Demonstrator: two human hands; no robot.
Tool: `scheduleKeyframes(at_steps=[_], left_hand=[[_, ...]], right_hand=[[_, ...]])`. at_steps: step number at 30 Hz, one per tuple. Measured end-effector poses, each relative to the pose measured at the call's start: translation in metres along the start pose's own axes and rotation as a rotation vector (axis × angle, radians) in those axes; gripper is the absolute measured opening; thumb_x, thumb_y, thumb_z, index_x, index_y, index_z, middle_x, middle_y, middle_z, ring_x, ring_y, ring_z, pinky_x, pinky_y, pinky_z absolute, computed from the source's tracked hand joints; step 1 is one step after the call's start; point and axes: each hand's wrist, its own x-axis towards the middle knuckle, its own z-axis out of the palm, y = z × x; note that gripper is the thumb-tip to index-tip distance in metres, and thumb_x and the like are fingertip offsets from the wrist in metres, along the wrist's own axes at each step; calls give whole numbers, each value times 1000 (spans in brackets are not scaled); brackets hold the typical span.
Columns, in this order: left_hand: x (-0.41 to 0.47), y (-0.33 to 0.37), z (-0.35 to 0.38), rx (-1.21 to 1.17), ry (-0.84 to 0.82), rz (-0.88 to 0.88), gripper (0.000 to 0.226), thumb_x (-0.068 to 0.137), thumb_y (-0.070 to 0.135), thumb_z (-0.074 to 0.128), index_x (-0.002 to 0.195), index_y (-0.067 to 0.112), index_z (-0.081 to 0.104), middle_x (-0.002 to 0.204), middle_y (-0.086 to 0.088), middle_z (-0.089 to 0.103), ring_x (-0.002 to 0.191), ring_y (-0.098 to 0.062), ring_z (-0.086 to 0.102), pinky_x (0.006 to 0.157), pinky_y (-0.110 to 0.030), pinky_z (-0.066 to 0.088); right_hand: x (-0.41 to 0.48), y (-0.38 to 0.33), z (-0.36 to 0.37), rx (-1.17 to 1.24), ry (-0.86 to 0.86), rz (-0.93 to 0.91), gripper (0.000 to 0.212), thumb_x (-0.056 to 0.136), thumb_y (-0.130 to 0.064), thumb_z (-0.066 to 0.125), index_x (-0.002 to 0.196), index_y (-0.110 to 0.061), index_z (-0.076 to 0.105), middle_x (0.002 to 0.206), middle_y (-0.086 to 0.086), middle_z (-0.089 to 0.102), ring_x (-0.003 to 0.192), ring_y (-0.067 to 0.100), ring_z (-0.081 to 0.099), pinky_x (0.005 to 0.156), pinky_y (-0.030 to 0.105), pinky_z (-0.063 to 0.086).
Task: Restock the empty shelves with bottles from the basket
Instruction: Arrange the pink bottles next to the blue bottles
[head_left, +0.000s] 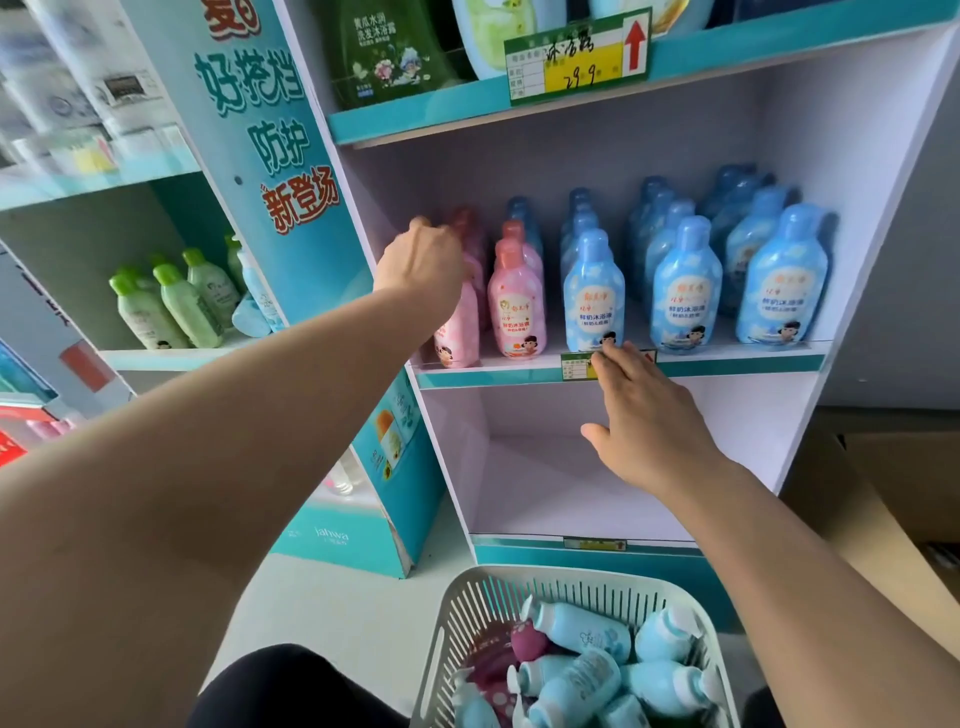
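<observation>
Progress: middle shelf mostly stocked; lower shelf bare. We judge the job roughly half done.
Left hand: fingers curled on a pink bottle at the middle shelf's left end.
Right hand: released, fingers straight at that shelf's front edge.
Front row: two pink, three blue bottles.
Basket: we count about six loose bottles, more hidden.

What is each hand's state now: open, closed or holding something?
Left hand: grips a pink bottle.
Right hand: open, at the shelf edge.
</observation>
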Motion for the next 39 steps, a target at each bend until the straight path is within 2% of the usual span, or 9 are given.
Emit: scheduleKeyframes(at_steps=[2,8,13,29,35,39], left_hand=[[3,0,1,-4,-16,0,28,97,25,52,120,9,59,112,-16,55,101,-39,61,81,-41,49],[9,-7,0,53,-23,35,23,93,8,51,114,9,61,111,-17,57,100,-39,60,79,-41,48],[14,-7,7,30,-5,-33,25,96,17,55,116,3,61,114,-20,60,103,-40,61,81,-42,49],[19,-3,12,8,12,-42,30,97,14,50,126,4,54,124,-19,54,111,-39,58,88,-43,48],[16,-4,10,-56,-54,-26,32,97,7,41,126,9,55,117,-17,61,102,-36,60,75,-35,44],[17,-5,6,-44,-61,-62,31,92,2,44,115,6,63,113,-18,64,101,-38,62,73,-34,44]], right_hand=[[0,0,0,-6,-3,-2,78,90,-38,58,149,-11,14,159,2,8,147,20,8,111,42,32],[-1,-1,0,-12,-18,0,79,90,-38,59,149,-10,14,160,3,5,147,21,7,112,43,31],[-1,-2,-1,-42,-31,-4,79,91,-40,57,149,-10,14,160,3,4,147,22,6,112,42,32],[0,-2,0,-62,-41,-3,79,91,-40,56,149,-8,14,160,4,2,147,22,4,112,41,32],[-3,-4,2,-50,-58,0,80,92,-40,55,150,-9,10,160,5,-5,148,22,0,113,43,29],[0,-1,1,-41,-43,-4,80,91,-39,57,150,-8,12,160,4,-1,147,22,2,113,43,30]])
